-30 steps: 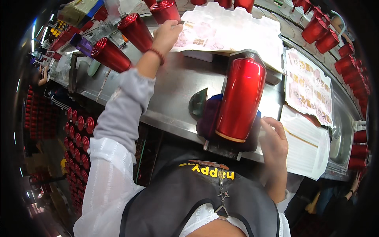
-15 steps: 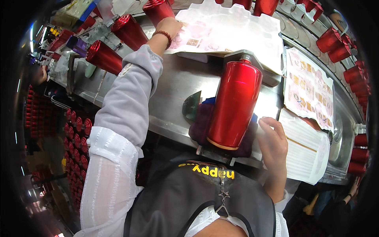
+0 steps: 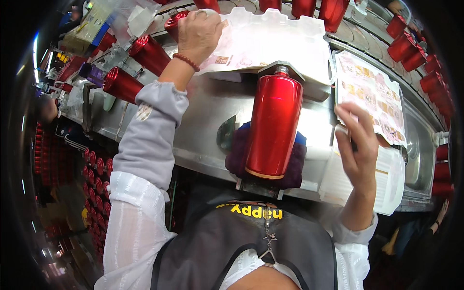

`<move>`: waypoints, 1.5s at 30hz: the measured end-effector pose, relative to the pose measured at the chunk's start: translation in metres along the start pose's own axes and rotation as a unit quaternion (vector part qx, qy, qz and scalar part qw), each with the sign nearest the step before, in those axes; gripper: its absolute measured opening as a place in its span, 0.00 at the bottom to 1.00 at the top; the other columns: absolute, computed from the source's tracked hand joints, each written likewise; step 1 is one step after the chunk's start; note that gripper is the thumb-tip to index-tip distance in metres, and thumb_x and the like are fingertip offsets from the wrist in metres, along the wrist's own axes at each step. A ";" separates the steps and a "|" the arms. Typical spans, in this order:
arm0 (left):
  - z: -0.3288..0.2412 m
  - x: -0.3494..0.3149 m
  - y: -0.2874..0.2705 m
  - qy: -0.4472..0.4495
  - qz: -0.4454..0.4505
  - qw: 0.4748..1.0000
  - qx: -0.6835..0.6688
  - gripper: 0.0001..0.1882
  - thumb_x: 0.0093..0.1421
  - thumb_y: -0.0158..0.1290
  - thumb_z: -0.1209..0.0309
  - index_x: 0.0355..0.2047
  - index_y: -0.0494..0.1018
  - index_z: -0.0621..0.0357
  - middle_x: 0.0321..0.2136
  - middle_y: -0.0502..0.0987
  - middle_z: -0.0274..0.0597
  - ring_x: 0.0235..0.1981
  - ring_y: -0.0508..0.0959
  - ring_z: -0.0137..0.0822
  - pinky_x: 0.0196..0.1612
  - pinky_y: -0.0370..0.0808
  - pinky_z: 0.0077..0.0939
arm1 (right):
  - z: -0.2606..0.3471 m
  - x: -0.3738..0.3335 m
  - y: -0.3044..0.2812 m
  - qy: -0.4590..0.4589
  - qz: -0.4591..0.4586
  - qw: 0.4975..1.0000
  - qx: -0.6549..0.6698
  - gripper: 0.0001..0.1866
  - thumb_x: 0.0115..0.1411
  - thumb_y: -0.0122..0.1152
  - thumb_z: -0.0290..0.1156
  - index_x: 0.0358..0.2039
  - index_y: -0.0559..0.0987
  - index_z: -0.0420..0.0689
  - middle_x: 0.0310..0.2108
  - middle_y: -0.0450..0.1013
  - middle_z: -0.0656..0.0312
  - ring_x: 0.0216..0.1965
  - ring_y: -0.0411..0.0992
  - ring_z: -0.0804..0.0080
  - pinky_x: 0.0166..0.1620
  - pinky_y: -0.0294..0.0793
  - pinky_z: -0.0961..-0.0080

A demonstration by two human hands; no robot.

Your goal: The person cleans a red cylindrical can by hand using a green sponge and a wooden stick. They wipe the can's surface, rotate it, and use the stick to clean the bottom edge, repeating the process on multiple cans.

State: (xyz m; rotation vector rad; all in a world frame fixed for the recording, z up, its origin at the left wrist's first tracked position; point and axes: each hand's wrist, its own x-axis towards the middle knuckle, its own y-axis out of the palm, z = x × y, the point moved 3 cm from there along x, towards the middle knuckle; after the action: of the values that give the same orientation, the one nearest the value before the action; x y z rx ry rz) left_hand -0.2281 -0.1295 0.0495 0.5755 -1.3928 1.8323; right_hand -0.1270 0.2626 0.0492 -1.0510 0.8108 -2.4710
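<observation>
A glossy red bottle lies in front of me, its neck against a metal bracket and its base toward me. Purple cloth pads it underneath. My left hand is at the far left, by a white moulded tray with a printed decal sheet on it. Its fingers are curled and their tips hidden, so what they hold does not show. Another red bottle is just beside them. To the right, my right hand hovers, fingers bent and apart, near a second decal sheet.
Red bottles lean along the left edge of the metal worktop. A conveyor carrying more runs behind. White sheets and a steel basin are at the right. Racked red pieces stand low left.
My left hand has moved slightly left, its back now turned more to view. My right hand has left the bottle's side, going up and right toward the decal sheet. The view has shifted a little.
</observation>
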 end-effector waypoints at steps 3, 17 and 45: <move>-0.029 0.031 -0.047 0.065 0.022 0.995 -0.066 0.09 0.64 0.58 0.61 0.40 0.80 0.48 0.36 0.79 0.40 0.43 0.75 0.45 0.48 0.66 0.42 | -0.001 0.051 0.001 -0.059 -0.052 0.995 -0.056 0.23 0.59 0.64 0.19 0.57 0.78 0.40 0.52 0.73 0.48 0.51 0.74 0.51 0.52 0.74 0.64; -0.068 0.054 -0.084 0.055 -0.040 0.953 -0.294 0.11 0.63 0.59 0.65 0.44 0.79 0.51 0.42 0.79 0.46 0.46 0.73 0.49 0.52 0.66 0.42 | -0.058 0.201 0.048 -0.090 0.131 0.984 0.076 0.07 0.66 0.66 0.31 0.36 0.78 0.42 0.41 0.69 0.64 0.44 0.70 0.75 0.49 0.71 0.78; -0.151 -0.133 -0.137 -0.065 0.154 0.883 -0.438 0.61 0.51 0.67 0.47 0.72 0.49 0.71 0.59 0.69 0.69 0.60 0.68 0.58 0.67 0.52 0.58 | 0.070 0.115 -0.022 -0.127 0.079 0.982 -0.112 0.07 0.65 0.63 0.28 0.33 0.75 0.41 0.49 0.69 0.55 0.43 0.73 0.69 0.43 0.74 0.71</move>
State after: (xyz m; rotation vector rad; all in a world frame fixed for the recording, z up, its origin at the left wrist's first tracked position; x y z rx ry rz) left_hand -0.0256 -0.0082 -0.0100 -0.0076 -2.2840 1.1697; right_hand -0.1550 0.1959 0.1649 -1.2940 1.0611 -2.0963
